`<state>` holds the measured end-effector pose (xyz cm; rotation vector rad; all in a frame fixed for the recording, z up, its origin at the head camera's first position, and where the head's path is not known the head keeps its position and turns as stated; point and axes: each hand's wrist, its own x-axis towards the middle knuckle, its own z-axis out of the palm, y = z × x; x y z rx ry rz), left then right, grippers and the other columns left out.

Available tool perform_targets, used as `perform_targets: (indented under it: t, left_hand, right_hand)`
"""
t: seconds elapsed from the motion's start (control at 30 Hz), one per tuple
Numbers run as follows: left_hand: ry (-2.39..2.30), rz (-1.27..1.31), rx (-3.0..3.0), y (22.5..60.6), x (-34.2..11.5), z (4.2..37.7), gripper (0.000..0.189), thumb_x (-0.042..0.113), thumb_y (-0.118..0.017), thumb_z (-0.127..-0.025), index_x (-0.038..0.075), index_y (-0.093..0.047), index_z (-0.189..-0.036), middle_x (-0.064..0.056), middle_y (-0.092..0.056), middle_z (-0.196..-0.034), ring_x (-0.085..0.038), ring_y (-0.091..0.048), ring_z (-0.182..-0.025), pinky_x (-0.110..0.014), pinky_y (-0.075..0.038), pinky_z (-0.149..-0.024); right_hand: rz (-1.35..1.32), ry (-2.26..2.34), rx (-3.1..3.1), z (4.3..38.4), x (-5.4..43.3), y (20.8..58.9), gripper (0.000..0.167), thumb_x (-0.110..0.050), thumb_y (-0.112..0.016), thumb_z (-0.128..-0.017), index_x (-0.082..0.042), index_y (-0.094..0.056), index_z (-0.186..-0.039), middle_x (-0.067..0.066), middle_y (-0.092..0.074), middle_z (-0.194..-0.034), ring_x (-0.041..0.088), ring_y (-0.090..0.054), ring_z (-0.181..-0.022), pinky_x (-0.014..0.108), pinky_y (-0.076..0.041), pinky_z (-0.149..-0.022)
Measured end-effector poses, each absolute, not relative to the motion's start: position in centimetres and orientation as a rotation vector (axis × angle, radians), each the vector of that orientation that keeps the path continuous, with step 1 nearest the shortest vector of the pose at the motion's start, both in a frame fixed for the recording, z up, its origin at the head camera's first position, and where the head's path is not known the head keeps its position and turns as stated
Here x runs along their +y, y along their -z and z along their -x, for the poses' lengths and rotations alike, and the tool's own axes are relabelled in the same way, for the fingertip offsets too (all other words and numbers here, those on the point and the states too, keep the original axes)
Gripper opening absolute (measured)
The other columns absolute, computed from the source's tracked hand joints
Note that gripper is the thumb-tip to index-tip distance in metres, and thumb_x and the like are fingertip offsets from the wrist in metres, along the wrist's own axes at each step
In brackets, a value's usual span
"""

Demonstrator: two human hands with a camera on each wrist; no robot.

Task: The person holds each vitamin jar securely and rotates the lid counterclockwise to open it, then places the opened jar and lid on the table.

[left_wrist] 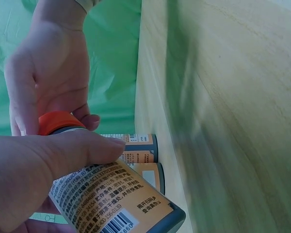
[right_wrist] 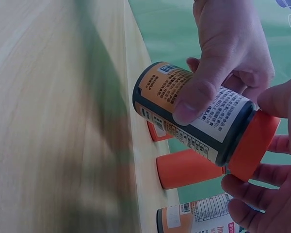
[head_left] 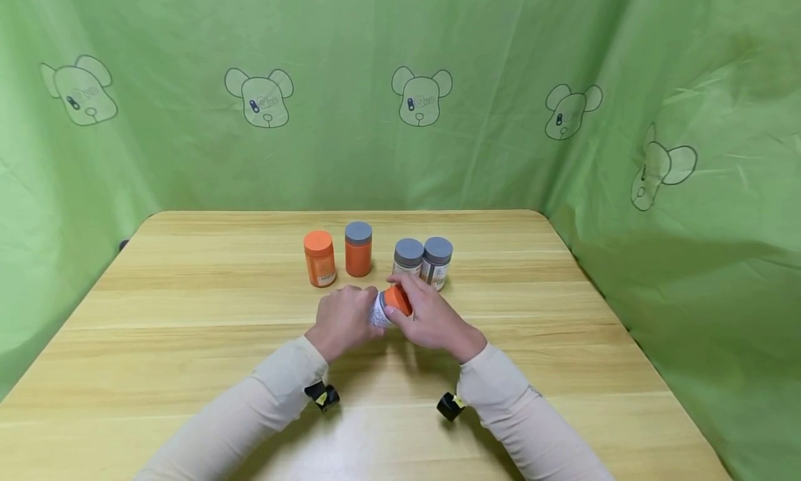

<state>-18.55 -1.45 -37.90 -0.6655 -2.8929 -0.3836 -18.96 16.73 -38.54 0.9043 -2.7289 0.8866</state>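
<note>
Over the middle of the table, my left hand (head_left: 344, 318) grips the body of a jar (right_wrist: 218, 121) with a printed orange, white and dark grey label, its thumb laid along the label. The jar is tilted on its side, its dark base (left_wrist: 170, 221) clear in the left wrist view. Fingers and thumb of my right hand (head_left: 432, 318) grip the orange lid (right_wrist: 254, 145), which sits at the jar's neck. Just beyond the right hand, two jars with grey lids, one on the left (head_left: 409, 250) and one on the right (head_left: 437, 258), stand side by side.
Farther left stand an orange jar with an orange lid (head_left: 320, 262) and an orange jar with a grey lid (head_left: 359, 255), both upright. The wooden table (head_left: 188, 293) is bordered by green curtains (head_left: 344, 154) at the back and sides.
</note>
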Motion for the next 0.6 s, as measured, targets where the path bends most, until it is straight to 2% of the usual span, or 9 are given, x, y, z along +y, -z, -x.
perform_targets:
  t: [0.33, 0.6]
  left_hand:
    - [0.387, 0.655, -2.902, 37.88, -1.33, 18.60, 0.049, 0.037, -0.089, -0.065, 0.007, -0.066, -0.097, -0.003, -0.059, -0.071, -0.015, -0.053, -0.057, -0.030, -0.045, -0.046]
    - [0.380, 0.659, -2.922, 37.86, -1.18, 18.58, 0.049, 0.037, -0.088, -0.066, 0.008, -0.066, -0.098, -0.004, -0.060, -0.072, -0.016, -0.054, -0.058, -0.031, -0.046, -0.046]
  right_hand:
    - [-0.837, -0.845, -2.734, 19.03, 16.60, 38.52, 0.050, -0.035, -0.056, -0.095, -0.002, -0.047, -0.133, 0.014, -0.054, -0.129, 0.026, -0.055, -0.101, 0.039, -0.048, -0.081]
    - [-0.864, -0.865, -2.749, 18.96, 16.71, 38.58, 0.047, -0.031, -0.055, -0.096, -0.003, -0.047, -0.133, 0.013, -0.054, -0.128, 0.024, -0.055, -0.097, 0.037, -0.048, -0.077]
